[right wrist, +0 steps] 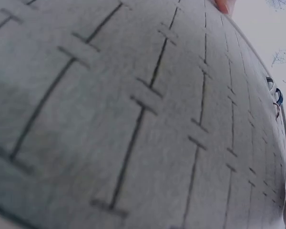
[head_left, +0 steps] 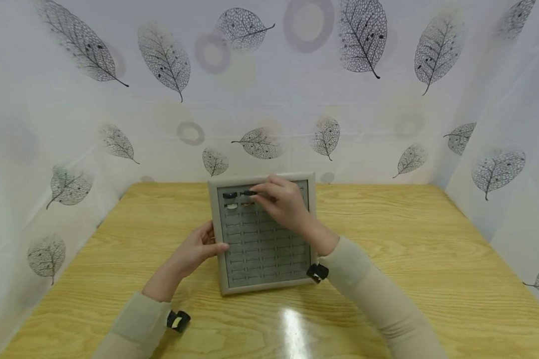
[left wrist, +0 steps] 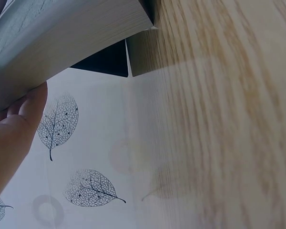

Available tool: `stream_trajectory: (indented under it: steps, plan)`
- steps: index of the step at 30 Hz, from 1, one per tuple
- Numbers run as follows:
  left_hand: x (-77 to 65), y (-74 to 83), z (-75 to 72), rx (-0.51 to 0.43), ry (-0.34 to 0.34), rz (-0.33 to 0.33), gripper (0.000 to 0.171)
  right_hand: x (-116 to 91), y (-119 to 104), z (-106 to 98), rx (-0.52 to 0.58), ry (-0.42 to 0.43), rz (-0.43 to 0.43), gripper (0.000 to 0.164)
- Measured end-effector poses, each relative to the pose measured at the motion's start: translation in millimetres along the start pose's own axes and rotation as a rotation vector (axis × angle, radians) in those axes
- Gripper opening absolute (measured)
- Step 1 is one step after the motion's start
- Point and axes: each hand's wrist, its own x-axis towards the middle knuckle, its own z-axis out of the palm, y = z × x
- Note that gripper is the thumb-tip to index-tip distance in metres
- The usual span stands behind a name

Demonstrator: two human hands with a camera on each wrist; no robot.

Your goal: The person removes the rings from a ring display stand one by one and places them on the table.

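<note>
1. The dark ring (head_left: 248, 193) is at the top row of the ring display tray (head_left: 266, 249), just right of the tray's upper left corner. It is small and partly covered by fingers, so whether it sits in the slit cannot be told.
2. The right hand (head_left: 284, 202) reaches across the tray's upper part and pinches this ring between thumb and bent fingers, its back toward the tray's right edge.
3. The left hand (head_left: 196, 249) grips the tray's left edge at about mid-height, thumb laid over the front of the frame and the other fingers curled around the side.
4. The tray has a pale frame and a grey padded face cut with rows of short slits. A black ring (head_left: 229, 195) sits in the top row near the upper left corner, with a pale ring (head_left: 231, 206) directly below it. Beside that one, under the pinched ring, is a small reddish ring (head_left: 248, 203).
5. The tray stands upright around the middle of the wooden table (head_left: 386, 239), its top rising past the table's far edge; a black panel (left wrist: 105, 59) shows behind it in the left wrist view.
6. Pale sleeves (head_left: 134, 319) cover both forearms, with a black device at each wrist.
7. Beyond the far edge hangs a white leaf-print curtain (head_left: 269, 107), also along both sides.
</note>
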Motion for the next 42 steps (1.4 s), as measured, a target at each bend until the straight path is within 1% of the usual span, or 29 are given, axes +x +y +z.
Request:
stream_trajectory:
  steps: [3,7,12,15,17,23,32,36,42]
  plan:
    - [0.3,0.1,0.1,0.003,0.003,-0.004,0.067,-4,-1,-5,-0.016,-0.01,-0.01,0.013]
    - [0.6,0.2,0.3,0.01,0.007,-0.004,0.067,-11,-2,-14,-0.024,-0.003,-0.06,0.01]
    - [1.7,0.1,0.1,0.014,0.005,0.001,0.065,-22,-3,-30,-0.053,-0.015,-0.107,0.022]
    - [2.1,0.0,0.1,0.014,0.005,-0.001,0.065,-30,-4,-43,-0.071,-0.033,-0.119,0.015]
    - [2.0,0.0,0.1,0.014,0.006,-0.004,0.065,-36,-4,-50,-0.08,-0.041,-0.128,0.014]
    - [1.5,-0.4,-0.8,0.018,0.012,-0.007,0.065,-53,-4,-73,-0.098,-0.058,-0.121,0.027]
    - [0.5,-1.3,-1.5,0.016,0.015,-0.014,0.065,-81,1,-97,-0.17,-0.081,-0.087,0.03]
    - [0.7,-1.5,-1.0,0.014,0.012,-0.011,0.064,-92,1,-107,-0.196,-0.114,-0.06,0.031]
    - [1.2,-1.1,0.3,0.004,0.005,-0.004,0.066,-108,-1,-119,-0.204,-0.187,-0.047,0.032]
